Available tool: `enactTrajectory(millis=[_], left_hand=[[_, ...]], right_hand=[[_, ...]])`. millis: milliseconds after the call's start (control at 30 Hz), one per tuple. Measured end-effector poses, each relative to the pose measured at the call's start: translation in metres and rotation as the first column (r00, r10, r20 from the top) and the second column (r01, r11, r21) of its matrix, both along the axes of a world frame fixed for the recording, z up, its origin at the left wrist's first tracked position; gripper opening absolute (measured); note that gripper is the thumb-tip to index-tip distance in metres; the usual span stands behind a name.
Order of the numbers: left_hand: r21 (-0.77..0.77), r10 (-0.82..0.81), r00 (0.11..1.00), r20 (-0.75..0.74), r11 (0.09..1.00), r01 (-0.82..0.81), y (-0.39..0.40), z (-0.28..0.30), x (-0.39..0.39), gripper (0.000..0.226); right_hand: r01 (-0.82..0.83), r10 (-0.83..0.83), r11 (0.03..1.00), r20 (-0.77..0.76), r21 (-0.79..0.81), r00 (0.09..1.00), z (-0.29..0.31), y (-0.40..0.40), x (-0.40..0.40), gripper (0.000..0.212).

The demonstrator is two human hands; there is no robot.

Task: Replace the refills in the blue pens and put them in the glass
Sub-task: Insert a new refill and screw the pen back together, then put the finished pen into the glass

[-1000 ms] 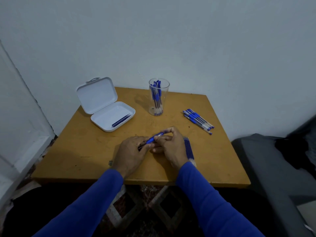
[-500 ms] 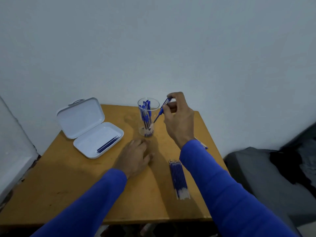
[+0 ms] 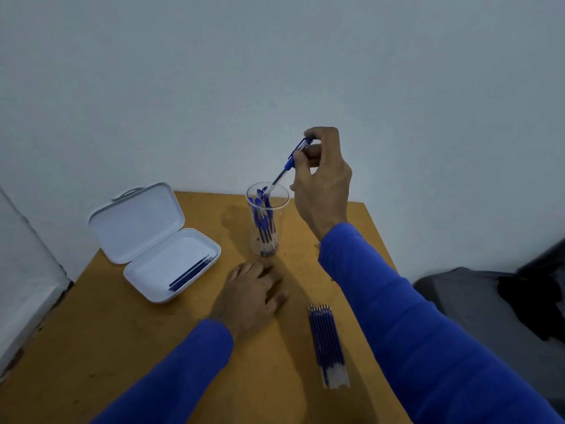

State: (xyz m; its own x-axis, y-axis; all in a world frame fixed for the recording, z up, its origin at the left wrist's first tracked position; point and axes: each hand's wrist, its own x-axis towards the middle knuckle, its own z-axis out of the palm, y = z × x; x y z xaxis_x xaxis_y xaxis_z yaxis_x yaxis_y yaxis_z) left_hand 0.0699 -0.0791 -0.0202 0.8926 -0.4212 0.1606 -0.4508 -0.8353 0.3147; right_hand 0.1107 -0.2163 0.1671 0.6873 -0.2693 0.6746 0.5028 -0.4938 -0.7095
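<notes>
Step in hand, by my reading: depositing a refilled pen. Right hand [image 3: 321, 182] pinches a blue plastic ballpoint pen [image 3: 290, 165] near its cap end, tip angled down at the rim of the clear drinking glass [image 3: 267, 220], which already holds several blue pens. Left hand [image 3: 252, 293] rests flat, fingers relaxed, holding nothing, on the ochre wooden table [image 3: 122, 347]. Next move calls for lowering the tip inside the rim, then letting go.
</notes>
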Motion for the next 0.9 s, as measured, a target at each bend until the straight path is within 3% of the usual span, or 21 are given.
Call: enactTrajectory(millis=[233,367,533,900], left_hand=[[-0.005,0.008,1.0,-0.011,1.0,-0.008,0.0,0.0,-0.002,0.057],[-0.006,0.006,1.0,-0.016,1.0,-0.006,0.0,0.0,-0.002,0.055],[-0.008,0.004,1.0,-0.01,1.0,-0.004,0.0,0.001,-0.002,0.055],[-0.011,0.004,1.0,0.0,1.0,-0.004,0.0,0.002,-0.002,0.054]], right_hand=[[-0.017,-0.06,0.941,-0.216,-0.337,0.975,-0.028,0.005,0.018,0.022],[-0.027,-0.118,0.902,-0.306,-0.43,0.945,-0.038,0.004,0.024,0.021],[-0.047,-0.156,0.894,-0.407,-0.446,0.9,-0.042,0.004,0.032,0.01],[-0.076,-0.128,0.912,-0.455,-0.403,0.881,-0.042,0.001,0.032,0.02]])
